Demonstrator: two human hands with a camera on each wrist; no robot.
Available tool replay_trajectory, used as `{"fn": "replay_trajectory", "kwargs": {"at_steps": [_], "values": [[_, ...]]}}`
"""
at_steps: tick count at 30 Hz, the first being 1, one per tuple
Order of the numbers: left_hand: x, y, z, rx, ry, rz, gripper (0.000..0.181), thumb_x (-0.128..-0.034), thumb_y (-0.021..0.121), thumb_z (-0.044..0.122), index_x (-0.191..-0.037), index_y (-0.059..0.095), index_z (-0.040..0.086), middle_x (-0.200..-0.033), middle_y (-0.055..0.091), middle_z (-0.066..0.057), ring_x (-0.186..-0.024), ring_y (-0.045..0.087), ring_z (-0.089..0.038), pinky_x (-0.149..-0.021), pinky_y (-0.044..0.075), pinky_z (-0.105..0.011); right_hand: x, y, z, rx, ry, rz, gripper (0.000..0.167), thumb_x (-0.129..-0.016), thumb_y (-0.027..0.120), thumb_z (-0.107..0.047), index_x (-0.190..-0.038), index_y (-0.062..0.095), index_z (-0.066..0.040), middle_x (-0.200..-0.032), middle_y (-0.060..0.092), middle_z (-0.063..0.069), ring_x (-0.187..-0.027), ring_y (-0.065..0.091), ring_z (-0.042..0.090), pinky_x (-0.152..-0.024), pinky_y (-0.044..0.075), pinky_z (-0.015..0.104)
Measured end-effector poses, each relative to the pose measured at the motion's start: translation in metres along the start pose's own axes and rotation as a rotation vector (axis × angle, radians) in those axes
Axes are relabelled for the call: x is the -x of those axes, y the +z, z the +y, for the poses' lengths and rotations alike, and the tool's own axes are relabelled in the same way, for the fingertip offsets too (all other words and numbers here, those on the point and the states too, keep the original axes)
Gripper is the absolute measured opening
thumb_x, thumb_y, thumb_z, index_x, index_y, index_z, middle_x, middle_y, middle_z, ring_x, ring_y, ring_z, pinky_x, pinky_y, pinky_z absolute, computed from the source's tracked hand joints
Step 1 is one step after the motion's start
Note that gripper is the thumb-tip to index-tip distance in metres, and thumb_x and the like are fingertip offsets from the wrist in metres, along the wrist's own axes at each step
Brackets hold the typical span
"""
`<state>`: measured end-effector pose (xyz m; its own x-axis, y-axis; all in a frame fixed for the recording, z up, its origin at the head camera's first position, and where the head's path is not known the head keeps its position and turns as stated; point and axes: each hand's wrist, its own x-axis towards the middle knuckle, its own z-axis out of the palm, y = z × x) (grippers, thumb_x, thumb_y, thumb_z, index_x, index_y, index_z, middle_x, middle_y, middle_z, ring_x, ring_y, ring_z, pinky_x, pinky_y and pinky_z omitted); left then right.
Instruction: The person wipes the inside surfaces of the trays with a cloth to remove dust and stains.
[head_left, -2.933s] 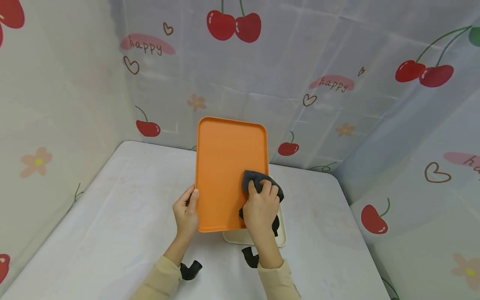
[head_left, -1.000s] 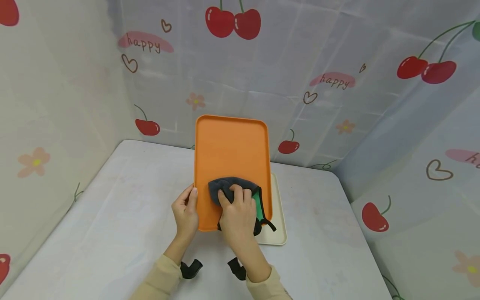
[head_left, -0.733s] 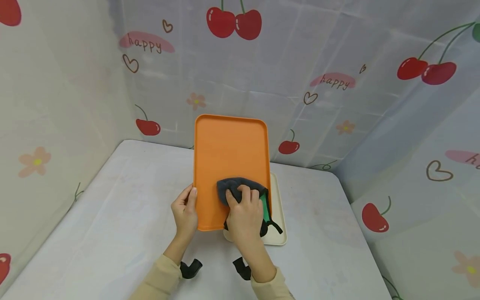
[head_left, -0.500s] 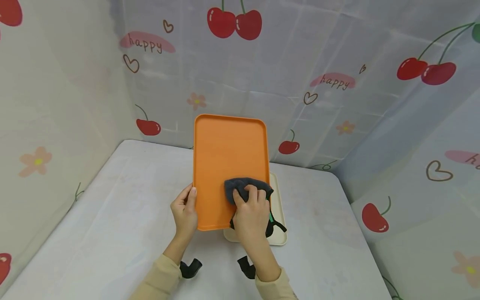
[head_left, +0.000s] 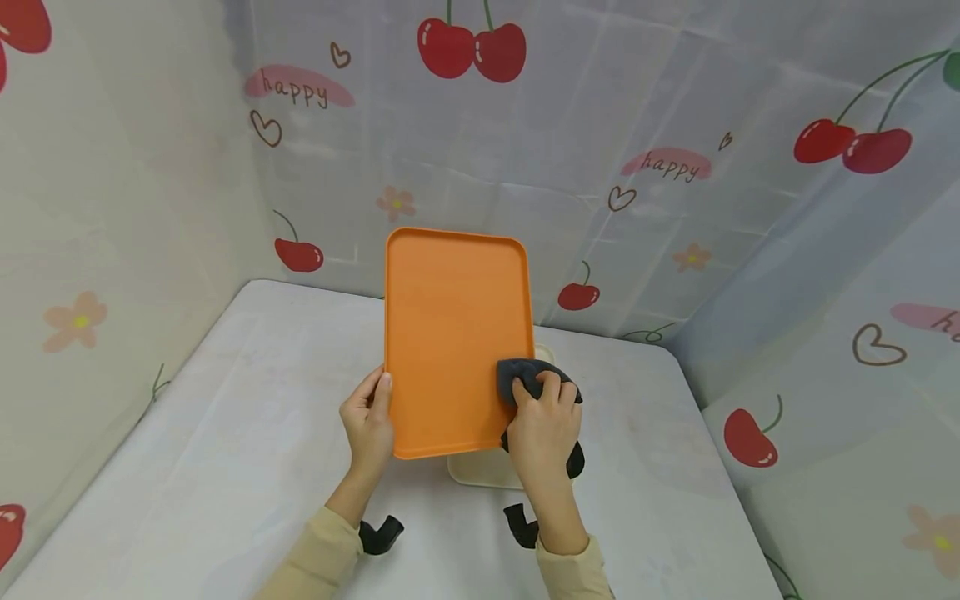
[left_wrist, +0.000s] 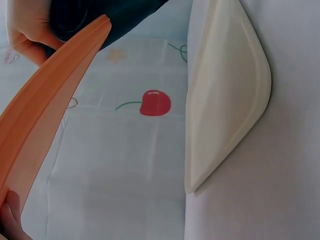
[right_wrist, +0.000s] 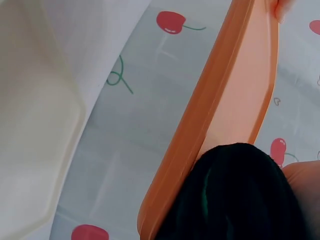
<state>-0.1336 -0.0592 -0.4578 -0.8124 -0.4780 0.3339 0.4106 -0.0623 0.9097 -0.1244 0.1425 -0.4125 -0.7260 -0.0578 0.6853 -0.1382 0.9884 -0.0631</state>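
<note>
An orange tray (head_left: 453,333) is held up, tilted, with its inner face toward the head camera. My left hand (head_left: 370,421) grips its left edge, thumb on the front. Bunched in my right hand (head_left: 546,425) is a dark grey cloth (head_left: 517,379) with black edging, pressed at the tray's lower right edge. In the right wrist view the dark cloth (right_wrist: 240,190) wraps over the orange rim (right_wrist: 200,125), and a strip of green shows in its fold. Most of the cloth's underside is hidden by my hand.
A cream tray (head_left: 487,469) lies on the white-covered table (head_left: 637,467), partly behind the orange one; the left wrist view shows more of this cream tray (left_wrist: 227,90). Cherry-printed curtains (head_left: 570,167) stand around the table. Black curved pieces (head_left: 381,535) sit by both wrists.
My right hand has slid the cloth rightward over the orange tray, from its lower middle to the right edge. The green part has gone out of the head view. My left hand keeps its grip.
</note>
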Motion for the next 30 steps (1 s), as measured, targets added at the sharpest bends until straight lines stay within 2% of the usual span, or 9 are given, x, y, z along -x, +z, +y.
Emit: {"fn": "replay_trajectory", "kwargs": {"at_steps": [8, 17, 30], "values": [[0.0, 0.0, 0.001, 0.0, -0.003, -0.006, 0.031, -0.1003, 0.052, 0.008, -0.119, 0.063, -0.013, -0.106, 0.066, -0.032, -0.078, 0.055, -0.002, -0.067, 0.047, -0.011, 0.002, 0.002, -0.001, -0.022, 0.013, -0.018, 0.034, -0.077, 0.069, 0.005, -0.104, 0.079, -0.013, -0.109, 0.061, 0.019, -0.089, 0.049, 0.036, -0.061, 0.041, 0.041], [0.0, 0.0, 0.0, -0.003, -0.011, -0.003, 0.031, -0.1008, 0.052, 0.01, -0.119, 0.063, -0.012, -0.108, 0.066, -0.032, -0.081, 0.058, -0.001, -0.069, 0.049, -0.011, 0.005, 0.005, -0.009, -0.039, 0.005, 0.001, 0.029, -0.076, 0.071, 0.001, -0.101, 0.079, -0.012, -0.104, 0.062, 0.02, -0.087, 0.051, 0.035, -0.061, 0.043, 0.041], [0.001, 0.003, -0.001, -0.007, -0.024, -0.013, 0.032, -0.1007, 0.052, 0.009, -0.121, 0.062, -0.013, -0.112, 0.065, -0.031, -0.085, 0.057, -0.002, -0.073, 0.047, -0.012, 0.013, 0.004, -0.034, -0.084, -0.086, 0.009, 0.032, -0.072, 0.073, 0.003, -0.099, 0.08, -0.013, -0.105, 0.062, 0.016, -0.085, 0.05, 0.03, -0.056, 0.037, 0.033]]}}
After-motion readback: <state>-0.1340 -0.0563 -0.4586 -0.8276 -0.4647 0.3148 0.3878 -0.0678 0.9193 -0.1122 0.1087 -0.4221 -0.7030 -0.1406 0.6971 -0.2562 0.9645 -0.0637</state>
